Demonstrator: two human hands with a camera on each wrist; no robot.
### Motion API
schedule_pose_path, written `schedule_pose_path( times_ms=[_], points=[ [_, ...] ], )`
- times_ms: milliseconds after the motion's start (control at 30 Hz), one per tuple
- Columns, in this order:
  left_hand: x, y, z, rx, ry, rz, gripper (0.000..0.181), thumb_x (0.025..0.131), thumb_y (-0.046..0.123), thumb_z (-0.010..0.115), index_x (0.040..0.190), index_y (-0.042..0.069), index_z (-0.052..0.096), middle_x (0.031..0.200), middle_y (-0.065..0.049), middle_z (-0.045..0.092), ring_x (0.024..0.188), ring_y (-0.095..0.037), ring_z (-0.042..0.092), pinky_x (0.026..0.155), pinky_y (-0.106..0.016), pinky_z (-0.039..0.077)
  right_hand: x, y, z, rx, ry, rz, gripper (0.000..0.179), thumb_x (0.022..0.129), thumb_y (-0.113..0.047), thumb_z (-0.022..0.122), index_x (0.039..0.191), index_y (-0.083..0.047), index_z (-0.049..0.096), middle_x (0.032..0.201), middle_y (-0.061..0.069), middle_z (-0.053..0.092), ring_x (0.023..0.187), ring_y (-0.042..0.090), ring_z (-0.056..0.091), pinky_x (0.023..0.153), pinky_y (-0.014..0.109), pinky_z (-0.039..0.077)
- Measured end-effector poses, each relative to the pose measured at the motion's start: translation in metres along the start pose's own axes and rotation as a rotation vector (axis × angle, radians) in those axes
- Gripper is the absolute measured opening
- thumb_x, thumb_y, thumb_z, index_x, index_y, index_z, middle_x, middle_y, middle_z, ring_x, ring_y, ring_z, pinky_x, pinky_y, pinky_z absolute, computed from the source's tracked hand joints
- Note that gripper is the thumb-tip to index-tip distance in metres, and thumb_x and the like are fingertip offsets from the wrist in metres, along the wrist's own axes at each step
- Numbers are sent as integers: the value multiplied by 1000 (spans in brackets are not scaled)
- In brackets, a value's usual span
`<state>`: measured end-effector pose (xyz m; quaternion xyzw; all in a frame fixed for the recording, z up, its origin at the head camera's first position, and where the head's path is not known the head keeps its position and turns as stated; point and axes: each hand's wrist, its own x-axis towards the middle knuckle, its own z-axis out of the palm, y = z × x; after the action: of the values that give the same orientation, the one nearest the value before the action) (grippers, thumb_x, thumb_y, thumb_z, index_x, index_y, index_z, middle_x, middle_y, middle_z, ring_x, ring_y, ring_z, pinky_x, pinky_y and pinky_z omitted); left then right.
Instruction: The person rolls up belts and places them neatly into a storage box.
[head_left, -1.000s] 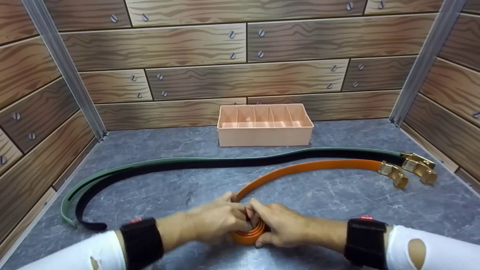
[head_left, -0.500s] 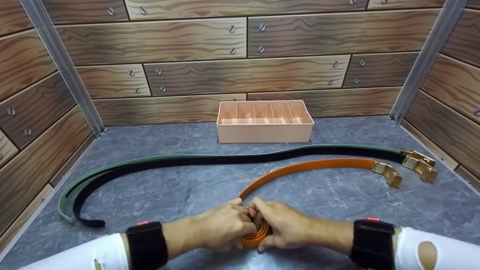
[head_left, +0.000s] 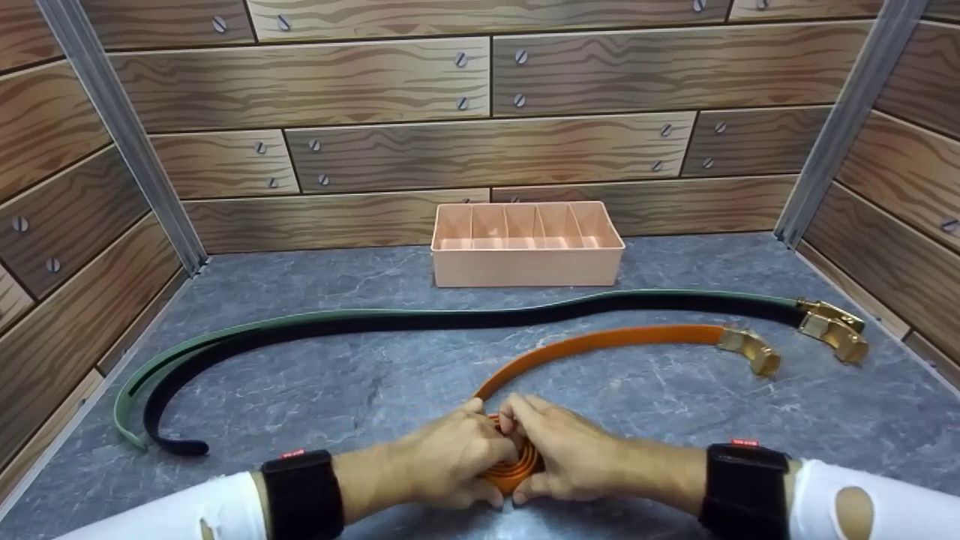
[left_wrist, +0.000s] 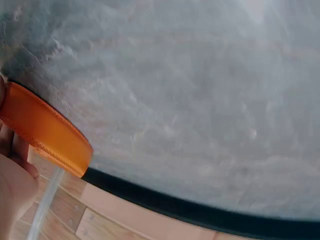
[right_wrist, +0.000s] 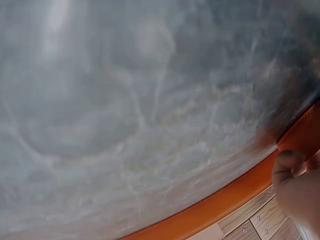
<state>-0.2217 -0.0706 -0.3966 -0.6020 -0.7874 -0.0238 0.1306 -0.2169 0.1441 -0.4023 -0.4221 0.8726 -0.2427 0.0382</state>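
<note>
The orange belt [head_left: 600, 340] has a shorter loose stretch than a second ago, its gold buckle [head_left: 750, 351] now further left, more apart from the other buckles [head_left: 831, 330]

even light, head view crisp, pale glare on tabletop [right_wrist: 57, 20], wrist views soft

head cam high, facing 12 o'clock and down, wrist cams close over tabletop [right_wrist: 125, 125], sharing orange belt [left_wrist: 52, 130], left at 9, right at 5

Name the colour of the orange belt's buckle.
The buckle is gold, clearest in the head view.
</note>
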Motion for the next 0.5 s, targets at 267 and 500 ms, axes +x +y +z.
schedule_pose_path(
  times_ms=[267, 500],
  points=[
    [-10, -15, -3, -60, -24, 31, 45, 69, 36, 86, 108, 21, 69, 102, 10, 74, 98, -1, 65, 87, -28, 37, 2, 1, -3, 30, -29, -17, 64, 70, -32, 89, 112, -18, 41, 99, -10, 53, 98, 5, 53, 89, 25, 48],
    [-8, -1, 11, -63, 159, 3, 61, 66, 39, 88, 106, 12, 49, 84, 8, 64, 77, -5, 60, 75, -23, 34, -1, -3, -1, -18, -23, -10, 70, 71, -32, 89, 121, -16, 42, 112, -3, 57, 107, 11, 56, 94, 32, 51]
  ],
)
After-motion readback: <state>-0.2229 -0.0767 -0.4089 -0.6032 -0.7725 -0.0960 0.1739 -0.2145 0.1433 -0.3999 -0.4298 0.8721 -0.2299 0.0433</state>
